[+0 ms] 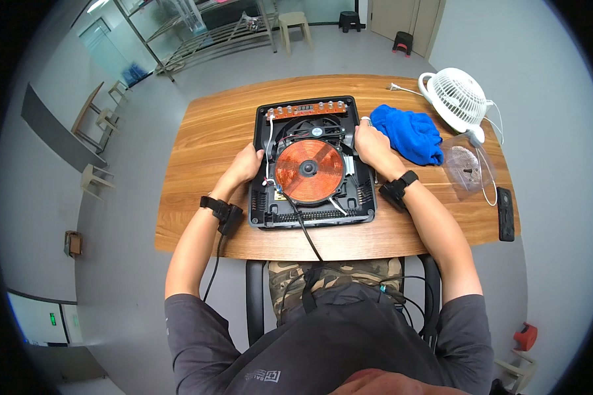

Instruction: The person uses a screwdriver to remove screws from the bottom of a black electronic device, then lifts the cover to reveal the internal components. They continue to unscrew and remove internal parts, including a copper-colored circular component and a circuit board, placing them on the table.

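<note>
An opened induction cooker (262, 197) lies on the wooden table in front of me, its black housing without a top. Inside sits a round copper coil (296, 181) with a dark centre. Behind the coil is a black fan (310, 126), and an orange circuit board (306, 109) runs along the far edge. A white wire goes down the left side. My left hand (247, 163) grips the left edge, thumb on top. My right hand (370, 142) holds the right edge, its fingers partly hidden. A black power cord (304, 227) leads from the housing toward my lap.
A blue cloth (408, 133) lies right of my right hand. Beyond it are a white fan-like appliance (456, 99), a clear plastic container (468, 168) and a black remote-like bar (505, 214). Metal shelving (204, 46) and stools (295, 29) stand farther off.
</note>
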The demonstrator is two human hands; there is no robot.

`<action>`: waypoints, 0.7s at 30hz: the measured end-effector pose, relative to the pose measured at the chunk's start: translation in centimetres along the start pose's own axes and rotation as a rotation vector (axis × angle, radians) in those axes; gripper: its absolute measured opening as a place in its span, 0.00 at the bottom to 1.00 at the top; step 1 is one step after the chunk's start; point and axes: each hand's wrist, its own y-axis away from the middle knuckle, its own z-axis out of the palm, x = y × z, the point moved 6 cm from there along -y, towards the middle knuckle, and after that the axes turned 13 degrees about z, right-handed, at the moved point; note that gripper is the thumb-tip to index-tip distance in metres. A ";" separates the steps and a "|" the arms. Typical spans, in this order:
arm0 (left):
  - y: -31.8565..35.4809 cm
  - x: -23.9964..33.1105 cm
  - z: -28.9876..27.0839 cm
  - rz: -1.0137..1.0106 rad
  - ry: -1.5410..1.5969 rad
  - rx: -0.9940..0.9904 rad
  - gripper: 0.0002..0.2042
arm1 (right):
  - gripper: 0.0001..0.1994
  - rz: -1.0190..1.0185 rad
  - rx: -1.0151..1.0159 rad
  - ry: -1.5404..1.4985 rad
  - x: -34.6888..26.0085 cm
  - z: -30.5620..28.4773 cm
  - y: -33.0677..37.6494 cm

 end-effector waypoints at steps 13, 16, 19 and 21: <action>-0.8 -2.2 0.8 0.083 0.096 0.045 0.14 | 0.21 -0.015 0.115 -0.074 2.2 -2.0 -1.1; -0.4 -1.3 0.7 0.030 0.088 0.027 0.14 | 0.21 0.019 0.083 0.030 3.5 -1.7 -2.0; -0.1 -0.1 0.4 0.017 0.077 -0.006 0.15 | 0.25 0.021 0.050 0.088 3.4 -1.4 -2.6; -0.1 -0.6 0.5 0.045 0.047 0.022 0.15 | 0.27 0.028 0.035 0.102 2.9 -1.3 -3.0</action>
